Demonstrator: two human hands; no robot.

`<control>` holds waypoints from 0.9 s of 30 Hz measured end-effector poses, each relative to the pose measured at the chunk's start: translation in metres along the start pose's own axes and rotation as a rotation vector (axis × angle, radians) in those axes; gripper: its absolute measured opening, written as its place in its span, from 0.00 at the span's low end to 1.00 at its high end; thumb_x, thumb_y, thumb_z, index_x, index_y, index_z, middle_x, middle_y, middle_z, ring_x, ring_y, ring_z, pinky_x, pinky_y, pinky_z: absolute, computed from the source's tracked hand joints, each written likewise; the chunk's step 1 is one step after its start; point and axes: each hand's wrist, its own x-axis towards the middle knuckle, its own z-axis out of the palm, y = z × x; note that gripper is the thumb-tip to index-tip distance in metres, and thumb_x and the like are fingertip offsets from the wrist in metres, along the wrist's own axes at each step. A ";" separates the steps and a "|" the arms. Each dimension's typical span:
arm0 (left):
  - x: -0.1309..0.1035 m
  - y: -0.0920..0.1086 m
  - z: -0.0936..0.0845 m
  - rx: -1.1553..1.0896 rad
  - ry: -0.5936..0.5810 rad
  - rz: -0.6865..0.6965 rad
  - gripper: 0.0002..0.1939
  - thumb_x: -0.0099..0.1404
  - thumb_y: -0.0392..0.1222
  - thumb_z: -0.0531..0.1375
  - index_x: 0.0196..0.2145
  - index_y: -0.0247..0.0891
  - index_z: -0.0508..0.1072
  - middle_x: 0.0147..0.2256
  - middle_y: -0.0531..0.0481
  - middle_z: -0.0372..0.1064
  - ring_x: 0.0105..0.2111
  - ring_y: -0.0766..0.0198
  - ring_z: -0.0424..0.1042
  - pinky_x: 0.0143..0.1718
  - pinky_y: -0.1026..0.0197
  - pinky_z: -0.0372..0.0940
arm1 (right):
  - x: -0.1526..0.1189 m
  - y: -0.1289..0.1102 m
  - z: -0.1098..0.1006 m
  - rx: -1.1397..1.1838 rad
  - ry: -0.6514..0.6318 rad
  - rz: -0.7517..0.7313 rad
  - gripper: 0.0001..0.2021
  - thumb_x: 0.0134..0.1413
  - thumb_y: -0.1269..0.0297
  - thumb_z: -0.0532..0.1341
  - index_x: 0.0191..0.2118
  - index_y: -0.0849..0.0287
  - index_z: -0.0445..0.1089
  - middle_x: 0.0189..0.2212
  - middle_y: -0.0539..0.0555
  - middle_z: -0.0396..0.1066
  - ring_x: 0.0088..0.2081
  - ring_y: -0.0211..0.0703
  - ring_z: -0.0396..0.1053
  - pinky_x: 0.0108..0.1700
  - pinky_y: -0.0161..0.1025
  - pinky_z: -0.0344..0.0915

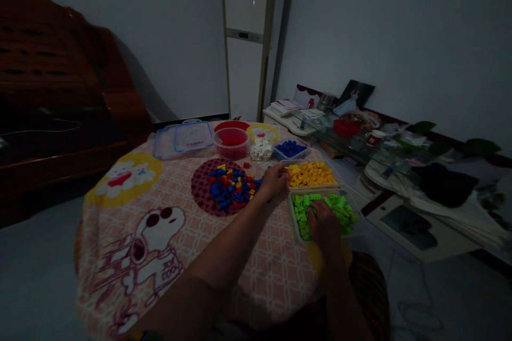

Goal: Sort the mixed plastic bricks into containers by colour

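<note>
My left hand (275, 181) is at the left edge of a box of yellow building bricks (314, 174), fingers bent and close together. What they hold, if anything, is too dark to make out. Over a clear plastic box (295, 224) of green building bricks (340, 208), my right hand (325, 219) reaches down with curled fingers, and a shaded green brick shows at its fingertips. Left of my left hand lies a mixed pile of blue, red and yellow bricks (232, 189) on a dark red dotted round patch (200, 184).
Behind the pile stand a clear round tub (231, 150), white bricks (262, 149) and a box of blue bricks (290, 149). Blue-rimmed lids (193, 136) lie at the back left. One red brick (246, 165) sits apart. A cluttered glass stand (320, 128) is to the right.
</note>
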 end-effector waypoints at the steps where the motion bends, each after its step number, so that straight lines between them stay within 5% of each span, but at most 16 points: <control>1: 0.000 0.001 -0.002 0.000 0.000 0.012 0.24 0.61 0.31 0.59 0.55 0.37 0.75 0.47 0.47 0.78 0.44 0.62 0.77 0.49 0.60 0.72 | 0.000 0.000 0.000 0.002 0.002 -0.003 0.12 0.63 0.68 0.53 0.44 0.62 0.74 0.45 0.63 0.75 0.47 0.50 0.71 0.52 0.46 0.66; 13: 0.004 -0.016 -0.098 0.750 0.003 -0.169 0.17 0.63 0.35 0.58 0.48 0.36 0.79 0.48 0.42 0.78 0.49 0.55 0.75 0.53 0.59 0.67 | 0.000 -0.002 -0.001 0.005 -0.008 -0.004 0.12 0.64 0.68 0.52 0.42 0.63 0.73 0.43 0.63 0.75 0.46 0.49 0.70 0.50 0.44 0.66; 22: -0.003 -0.008 -0.089 0.896 -0.089 -0.330 0.17 0.65 0.49 0.59 0.45 0.38 0.80 0.46 0.39 0.78 0.48 0.51 0.75 0.47 0.57 0.68 | 0.000 0.000 0.000 -0.020 -0.022 -0.008 0.11 0.63 0.68 0.53 0.42 0.63 0.73 0.45 0.63 0.75 0.47 0.50 0.70 0.51 0.44 0.66; 27: -0.002 -0.011 -0.080 0.896 -0.107 -0.350 0.15 0.64 0.47 0.60 0.44 0.39 0.80 0.45 0.38 0.78 0.49 0.49 0.75 0.48 0.55 0.68 | 0.001 0.002 0.001 -0.009 -0.011 -0.003 0.12 0.63 0.68 0.53 0.42 0.63 0.74 0.45 0.63 0.75 0.47 0.50 0.70 0.52 0.44 0.65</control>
